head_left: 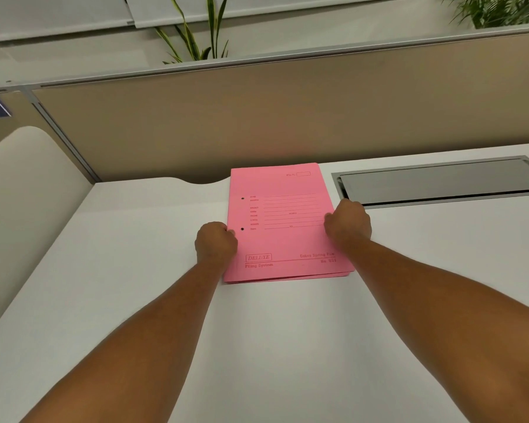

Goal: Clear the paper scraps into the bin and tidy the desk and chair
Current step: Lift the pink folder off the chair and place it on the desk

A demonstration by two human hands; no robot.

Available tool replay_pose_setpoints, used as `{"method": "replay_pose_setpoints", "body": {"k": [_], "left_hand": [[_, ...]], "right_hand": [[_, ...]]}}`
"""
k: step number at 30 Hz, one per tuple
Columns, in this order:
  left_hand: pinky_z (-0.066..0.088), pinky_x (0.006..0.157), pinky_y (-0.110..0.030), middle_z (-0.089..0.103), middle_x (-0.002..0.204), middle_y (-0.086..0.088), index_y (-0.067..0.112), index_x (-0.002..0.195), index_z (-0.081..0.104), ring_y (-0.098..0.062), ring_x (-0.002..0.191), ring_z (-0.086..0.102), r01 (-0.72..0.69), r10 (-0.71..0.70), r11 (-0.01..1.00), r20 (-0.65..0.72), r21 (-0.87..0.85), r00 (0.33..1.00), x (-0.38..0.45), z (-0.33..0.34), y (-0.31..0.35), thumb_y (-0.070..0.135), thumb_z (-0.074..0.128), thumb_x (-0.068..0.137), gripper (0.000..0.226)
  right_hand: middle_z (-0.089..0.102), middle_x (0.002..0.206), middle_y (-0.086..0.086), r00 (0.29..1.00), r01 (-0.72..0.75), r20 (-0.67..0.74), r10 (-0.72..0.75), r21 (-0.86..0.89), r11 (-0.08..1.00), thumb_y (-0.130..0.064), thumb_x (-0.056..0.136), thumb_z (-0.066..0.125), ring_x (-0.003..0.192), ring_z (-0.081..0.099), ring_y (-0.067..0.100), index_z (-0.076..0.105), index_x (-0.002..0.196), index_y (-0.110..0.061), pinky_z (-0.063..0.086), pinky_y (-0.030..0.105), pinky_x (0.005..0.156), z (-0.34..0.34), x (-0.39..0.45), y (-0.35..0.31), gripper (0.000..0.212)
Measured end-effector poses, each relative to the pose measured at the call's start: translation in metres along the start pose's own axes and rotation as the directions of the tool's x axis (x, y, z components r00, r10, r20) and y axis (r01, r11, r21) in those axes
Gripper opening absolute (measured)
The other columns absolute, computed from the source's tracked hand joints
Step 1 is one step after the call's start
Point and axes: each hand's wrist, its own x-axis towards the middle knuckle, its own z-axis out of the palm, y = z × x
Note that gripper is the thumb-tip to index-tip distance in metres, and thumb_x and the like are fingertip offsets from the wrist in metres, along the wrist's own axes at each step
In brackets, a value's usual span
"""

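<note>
A pink file folder lies flat on the white desk, its far edge close to the beige partition panel and its printed front face up (the words "DELUXE" and "Filing System" read along its near edge). Both bare arms reach forward from the bottom of the view. The left hand sits at the folder's left edge, beside the lower of two punched holes, its fingers curled tight onto that edge. The right hand sits at the folder's right edge, a little farther up the sheet, with its fingers likewise folded in against the edge; whether the fingertips go under the cover cannot be told, since the knuckles hide them. The folder's near right corner shows two layers slightly parted. Just to the right of the folder, a grey metal cable hatch is set into the desk surface. Behind the partition stand green plant leaves, and a pale curved panel rises at the left.
</note>
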Motion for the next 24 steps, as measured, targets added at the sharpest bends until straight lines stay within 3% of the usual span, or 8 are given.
{"method": "replay_pose_setpoints", "body": {"k": [4, 7, 9, 11, 13, 15, 21, 24], "left_hand": [[0.041, 0.068, -0.028, 0.070, 0.092, -0.006, 0.006, 0.095, 0.072, -0.021, 0.068, 0.055, 0.004, -0.004, 1.000, 0.003, -0.015, 1.000, 0.000, 0.000, 0.000, 0.021, 0.054, 0.097, 0.023], [0.037, 0.060, -0.026, 0.063, 0.073, -0.003, 0.007, 0.073, 0.063, -0.016, 0.056, 0.050, 0.016, -0.017, 0.999, -0.025, -0.034, 1.000, -0.002, 0.000, -0.003, 0.020, 0.053, 0.097, 0.028], [0.036, 0.061, -0.027, 0.060, 0.068, -0.005, 0.006, 0.068, 0.058, -0.024, 0.063, 0.055, 0.007, -0.009, 0.999, -0.044, -0.036, 0.999, -0.007, -0.003, -0.005, 0.018, 0.053, 0.096, 0.031], [0.045, 0.072, -0.032, 0.071, 0.092, -0.013, 0.003, 0.089, 0.070, -0.031, 0.083, 0.063, 0.000, -0.003, 0.999, -0.047, -0.047, 0.999, -0.014, -0.009, -0.004, 0.018, 0.054, 0.096, 0.023], [0.047, 0.091, -0.037, 0.068, 0.122, -0.014, 0.004, 0.119, 0.068, -0.033, 0.108, 0.063, -0.005, 0.001, 0.998, -0.061, -0.060, 0.998, -0.021, -0.013, -0.004, 0.018, 0.055, 0.096, 0.030], [0.046, 0.092, -0.034, 0.064, 0.130, -0.012, 0.007, 0.129, 0.063, -0.032, 0.115, 0.061, -0.027, 0.023, 0.997, -0.052, -0.076, 0.998, -0.030, -0.021, -0.005, 0.016, 0.055, 0.096, 0.035], [0.041, 0.070, -0.027, 0.071, 0.110, -0.009, 0.009, 0.112, 0.071, -0.023, 0.084, 0.059, -0.127, 0.124, 0.989, -0.037, -0.081, 0.992, -0.072, -0.043, -0.008, 0.012, 0.047, 0.093, 0.031], [0.040, 0.068, -0.025, 0.073, 0.100, -0.007, 0.011, 0.101, 0.073, -0.022, 0.078, 0.058, -0.122, 0.116, 0.987, -0.055, -0.105, 0.992, -0.101, -0.051, -0.012, 0.010, 0.048, 0.089, 0.027]], "right_hand": [[0.063, 0.104, 0.012, 1.000, 0.011, -0.001, -0.011, 0.009, 1.000, -0.022, 0.096, 0.053, 0.082, 0.063, 0.029, 0.058, 0.102, -0.007, 0.050, 0.034, 0.067, 0.000, -0.001, 0.001, 0.017], [0.062, 0.098, 0.010, 1.000, 0.016, -0.006, -0.015, 0.029, 0.999, -0.026, 0.097, 0.051, 0.075, 0.055, 0.024, 0.054, 0.095, -0.009, 0.043, 0.032, 0.063, -0.003, 0.000, 0.004, 0.017], [0.061, 0.095, 0.009, 1.000, 0.025, -0.014, -0.024, 0.036, 0.999, -0.028, 0.097, 0.049, 0.074, 0.054, 0.023, 0.051, 0.093, -0.011, 0.040, 0.031, 0.063, -0.006, -0.001, 0.008, 0.018], [0.060, 0.091, 0.006, 0.999, 0.043, -0.025, -0.042, 0.031, 0.999, -0.030, 0.096, 0.047, 0.073, 0.053, 0.023, 0.050, 0.091, -0.013, 0.038, 0.031, 0.062, -0.008, -0.006, 0.011, 0.018], [0.059, 0.088, 0.004, 0.998, 0.054, -0.033, -0.054, -0.004, 0.999, -0.034, 0.096, 0.046, 0.073, 0.054, 0.023, 0.053, 0.091, -0.014, 0.039, 0.031, 0.063, -0.011, -0.012, 0.012, 0.021], [0.060, 0.087, 0.003, 0.997, 0.073, -0.034, -0.074, -0.046, 0.996, -0.035, 0.095, 0.045, 0.073, 0.055, 0.024, 0.057, 0.091, -0.014, 0.041, 0.032, 0.064, -0.015, -0.022, 0.011, 0.024], [0.063, 0.093, 0.006, 0.979, 0.201, -0.010, -0.205, -0.142, 0.969, -0.035, 0.096, 0.041, 0.079, 0.055, 0.024, 0.063, 0.096, -0.012, 0.044, 0.032, 0.068, -0.032, -0.069, 0.016, 0.032], [0.062, 0.095, 0.007, 0.957, 0.286, 0.000, -0.291, -0.173, 0.942, -0.037, 0.097, 0.039, 0.084, 0.059, 0.025, 0.063, 0.099, -0.012, 0.050, 0.035, 0.073, -0.043, -0.099, 0.018, 0.034]]}}
